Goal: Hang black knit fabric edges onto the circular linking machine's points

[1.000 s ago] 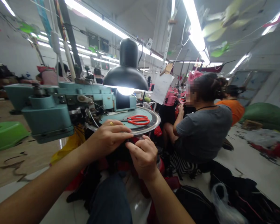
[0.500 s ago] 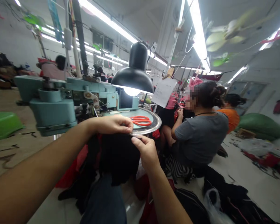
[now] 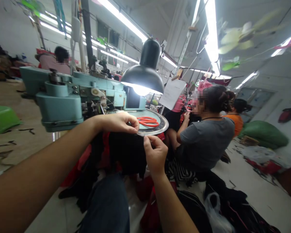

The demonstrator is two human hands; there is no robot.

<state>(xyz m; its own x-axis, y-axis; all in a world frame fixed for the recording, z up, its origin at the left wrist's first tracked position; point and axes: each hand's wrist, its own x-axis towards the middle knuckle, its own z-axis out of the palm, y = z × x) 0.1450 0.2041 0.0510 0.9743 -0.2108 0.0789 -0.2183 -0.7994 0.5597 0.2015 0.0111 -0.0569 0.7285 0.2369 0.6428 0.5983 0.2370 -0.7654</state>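
Currently: L hand (image 3: 116, 123), fingers curled, and R hand (image 3: 155, 152), thumb and fingers pinched, both grip black knit fabric (image 3: 126, 152) at linking-machine dial rim (image 3: 163, 126); bulk hangs below, off dial.

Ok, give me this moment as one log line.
left hand: on black fabric at dial rim | right hand: pinching black fabric | red scissors: on dial
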